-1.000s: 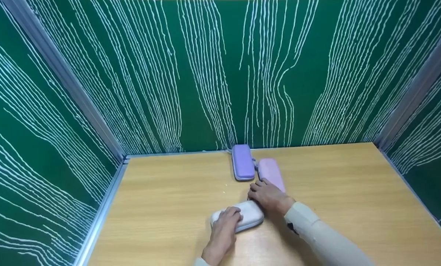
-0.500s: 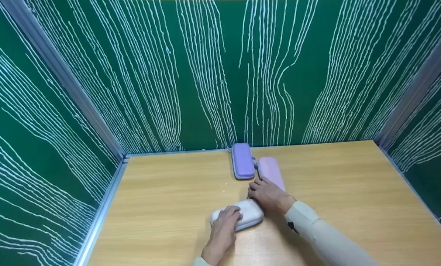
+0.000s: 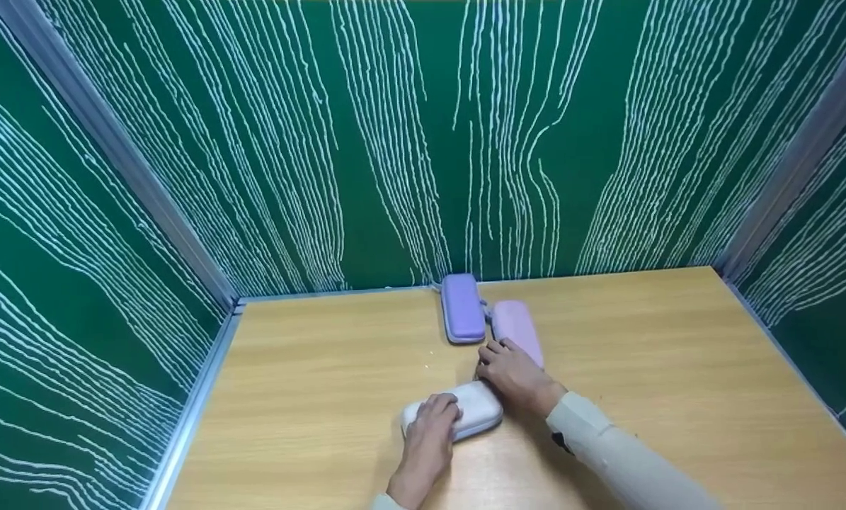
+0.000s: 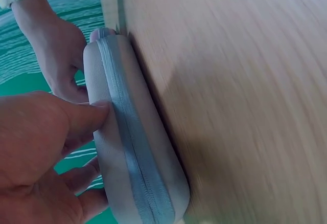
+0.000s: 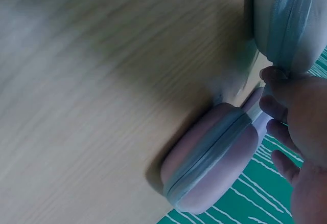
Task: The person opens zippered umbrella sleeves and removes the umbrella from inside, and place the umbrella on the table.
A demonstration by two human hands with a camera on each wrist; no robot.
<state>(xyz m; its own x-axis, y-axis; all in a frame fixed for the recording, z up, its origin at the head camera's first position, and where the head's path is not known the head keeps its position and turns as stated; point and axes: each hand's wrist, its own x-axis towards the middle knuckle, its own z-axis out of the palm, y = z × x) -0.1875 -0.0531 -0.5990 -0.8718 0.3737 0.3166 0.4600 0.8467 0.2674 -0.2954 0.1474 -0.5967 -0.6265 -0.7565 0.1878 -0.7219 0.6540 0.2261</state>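
Observation:
A white zippered case (image 3: 476,409) lies on the table, its grey zipper band (image 4: 134,147) running round the side. My left hand (image 3: 428,443) grips it from above, thumb on the near side and fingers over the top. At the case's far right end is my right hand (image 3: 515,374), its thumb and fingertips pinching at the end of the zipper band. What lies between those fingertips is mostly hidden. Just beyond the right hand sits a pink zippered case (image 5: 214,162), partly covered by that hand in the head view. A purple zippered case (image 3: 464,309) stands left of the pink one.
The wooden table (image 3: 309,397) meets a green back wall (image 3: 387,142) with white wavy lines. Metal frame posts (image 3: 122,142) rise at the corners. Tiny white specks (image 3: 427,366) lie left of the right hand. A grey strap joins the purple and pink cases' area.
The head view has shifted very slightly. Both hands and all the cases keep practically the same places.

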